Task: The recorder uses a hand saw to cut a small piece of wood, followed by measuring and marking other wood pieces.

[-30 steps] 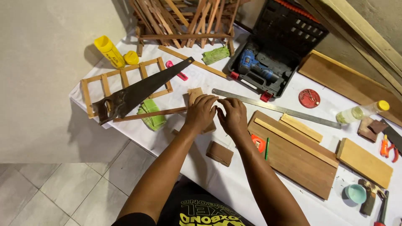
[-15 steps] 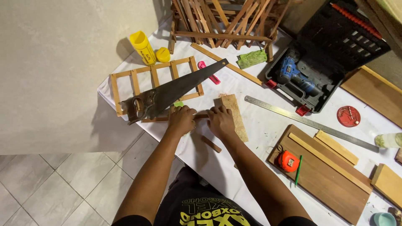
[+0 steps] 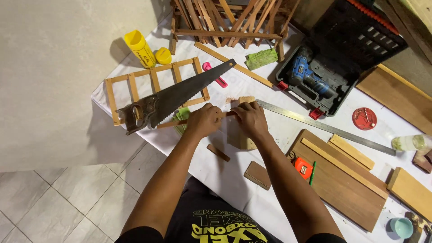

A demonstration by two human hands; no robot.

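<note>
My left hand (image 3: 204, 120) and my right hand (image 3: 250, 118) both grip a thin wooden strip (image 3: 173, 123) that lies across the table's near edge. The strip passes over a light wooden block (image 3: 240, 140) under my right hand. A hand saw (image 3: 175, 96) with a brown handle rests just left of my left hand, its blade over a small wooden ladder frame (image 3: 155, 85). Something green (image 3: 182, 114) peeks out below the saw.
Two short wood offcuts (image 3: 218, 152) (image 3: 257, 174) lie near my arms. A long steel ruler (image 3: 324, 127), orange tape measure (image 3: 303, 167), wood boards (image 3: 342, 180), an open drill case (image 3: 328, 76), a yellow bottle (image 3: 140, 48) and a slatted wooden rack (image 3: 225, 22) surround the work spot.
The view has swung left and down, so the saw and frame sit more central. My hands stay together on the strip over the block.
</note>
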